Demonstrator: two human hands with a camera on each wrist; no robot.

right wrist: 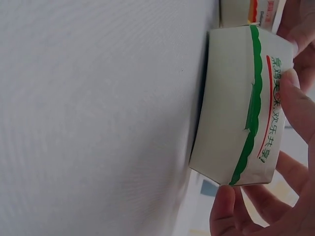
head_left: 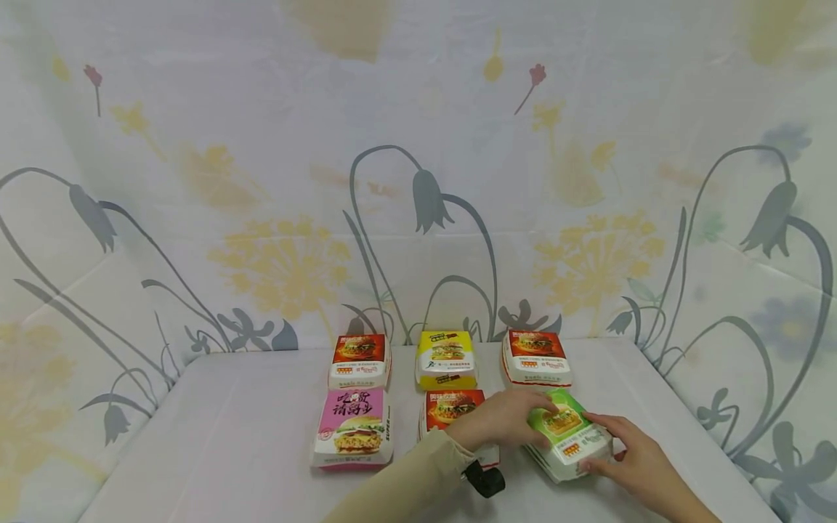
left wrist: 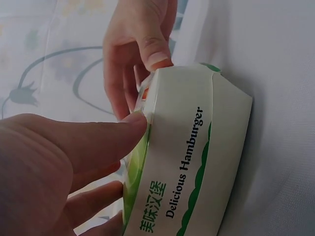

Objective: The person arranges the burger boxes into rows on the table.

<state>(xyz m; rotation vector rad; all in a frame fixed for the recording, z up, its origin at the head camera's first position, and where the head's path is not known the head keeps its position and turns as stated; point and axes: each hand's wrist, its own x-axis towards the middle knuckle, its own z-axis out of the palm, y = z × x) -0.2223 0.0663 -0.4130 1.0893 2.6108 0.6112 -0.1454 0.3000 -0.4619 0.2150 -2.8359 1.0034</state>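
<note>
A green-and-white hamburger box (head_left: 570, 436) lies slightly turned at the front right of the table. My left hand (head_left: 506, 418) holds its left side, the thumb by the near top edge and the fingers reaching over the green lid. On the opposite side my right hand (head_left: 631, 461) grips the box, with the thumb on the front and the fingers along the right end. "Delicious Hamburger" is printed on the box side (left wrist: 187, 162) in the left wrist view. In the right wrist view, the front panel (right wrist: 241, 108) has a green scalloped band. Its underside is hidden.
A red-and-white box (head_left: 454, 407), partly covered by my left wrist, and a pink box (head_left: 353, 428) are to the left. Behind stand a red box (head_left: 360, 359), a yellow box (head_left: 447, 359) and another red box (head_left: 536, 356). A flowered cloth (head_left: 418, 181) hangs beyond the white table (head_left: 229, 436).
</note>
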